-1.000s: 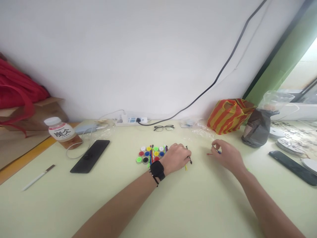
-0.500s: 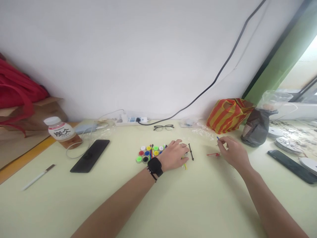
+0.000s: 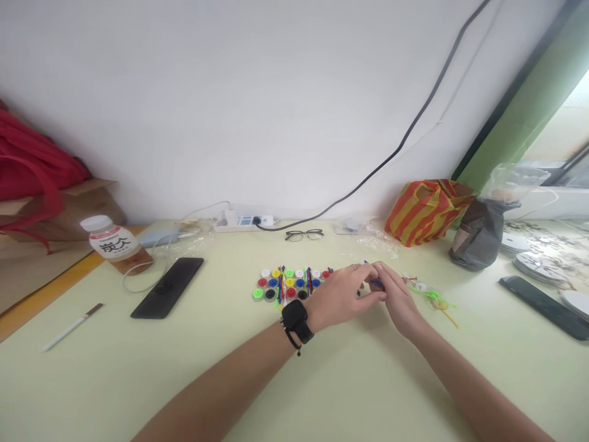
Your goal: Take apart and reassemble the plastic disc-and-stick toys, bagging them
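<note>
My left hand (image 3: 343, 294), with a black watch on its wrist, reaches over the right end of the coloured round pieces, its thumb and fingers closed together at the tips. My right hand (image 3: 398, 301) meets it there, fingers bent inward. Between the fingertips of both hands is a small blue piece (image 3: 377, 283), mostly hidden. Left of them, small round pieces (image 3: 291, 283) in several colours stand in rows, with thin coloured sticks (image 3: 281, 285) lying between them. To the right of my right hand lie white, green and yellow discs with thin sticks (image 3: 433, 296).
Eyeglasses (image 3: 304, 235) and a power strip (image 3: 243, 224) lie near the wall. At left are a phone (image 3: 168, 288), a drink bottle (image 3: 115, 247) and a white-handled tool (image 3: 71, 328). A striped bag (image 3: 423, 212), a grey bag (image 3: 476, 236) and a dark phone (image 3: 543, 307) sit at right.
My right hand has moved left with the blue piece and now meets my left hand, which shifted slightly right. White, green and yellow discs with sticks now show at the right.
</note>
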`<state>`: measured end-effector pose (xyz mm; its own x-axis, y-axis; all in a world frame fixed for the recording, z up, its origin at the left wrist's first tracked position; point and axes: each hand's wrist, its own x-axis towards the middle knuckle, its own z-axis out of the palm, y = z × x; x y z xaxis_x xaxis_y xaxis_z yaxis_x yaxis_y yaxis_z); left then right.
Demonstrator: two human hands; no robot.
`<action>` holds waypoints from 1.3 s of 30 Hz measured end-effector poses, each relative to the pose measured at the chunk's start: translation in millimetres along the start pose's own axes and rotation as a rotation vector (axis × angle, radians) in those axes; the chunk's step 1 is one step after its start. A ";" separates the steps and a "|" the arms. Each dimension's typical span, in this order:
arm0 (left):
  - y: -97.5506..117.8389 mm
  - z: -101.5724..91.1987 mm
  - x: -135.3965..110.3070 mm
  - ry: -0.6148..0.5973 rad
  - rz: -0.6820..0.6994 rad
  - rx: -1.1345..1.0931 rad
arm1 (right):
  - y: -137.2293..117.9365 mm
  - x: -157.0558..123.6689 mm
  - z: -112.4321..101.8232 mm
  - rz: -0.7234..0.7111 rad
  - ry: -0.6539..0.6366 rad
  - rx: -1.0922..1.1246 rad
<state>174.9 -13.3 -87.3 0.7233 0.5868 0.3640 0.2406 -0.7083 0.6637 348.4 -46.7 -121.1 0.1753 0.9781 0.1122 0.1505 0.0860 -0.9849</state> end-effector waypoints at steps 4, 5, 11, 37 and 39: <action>-0.2 -3.2 1.2 0.023 -0.004 0.032 | 1.6 -1.6 5.1 0.114 -0.052 0.193; 0.0 -4.7 1.1 0.026 -0.003 0.031 | 1.3 -1.1 4.2 0.124 -0.080 0.214; 0.9 -8.8 -0.1 0.043 -0.015 -0.009 | -7.3 -2.9 2.4 0.117 -0.125 0.195; -11.9 4.8 -5.6 -0.231 0.062 0.090 | 30.6 16.8 -29.1 -0.053 -0.007 -0.552; -11.3 16.9 -8.2 -0.282 0.115 0.122 | 38.8 20.2 -31.8 -0.097 0.008 -0.663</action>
<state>177.3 -16.7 -108.8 0.8969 0.3804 0.2253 0.2105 -0.8155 0.5391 388.7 -29.6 -152.9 0.1372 0.9702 0.1996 0.7313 0.0367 -0.6811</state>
